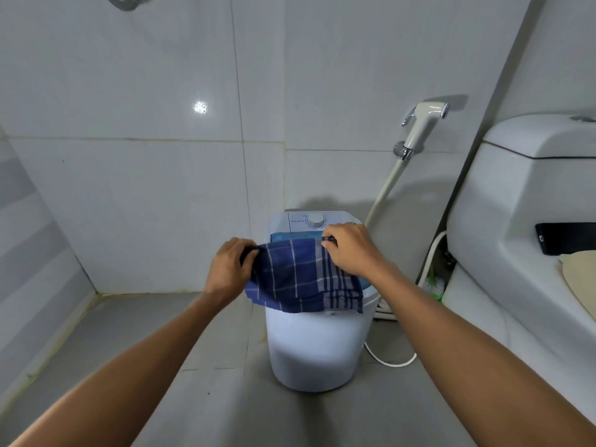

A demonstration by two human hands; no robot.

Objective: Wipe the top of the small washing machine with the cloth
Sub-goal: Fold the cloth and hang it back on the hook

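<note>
A small white washing machine [314, 346] stands on the tiled floor against the wall, with a blue lid and a round dial [315, 220] on its back panel. A blue checked cloth [301, 279] is stretched over its top and hangs past the front edge, hiding most of the lid. My left hand [229, 269] pinches the cloth's left end, just left of the machine. My right hand [350, 250] grips the cloth's far right corner above the lid, near the dial.
A white toilet [516, 227] with its cistern stands close on the right, a black phone [566, 241] lying on it. A bidet sprayer [422, 124] hangs on the wall behind, with its hose running down. A white cable [392, 361] lies on the floor. Tiled walls enclose the left and back.
</note>
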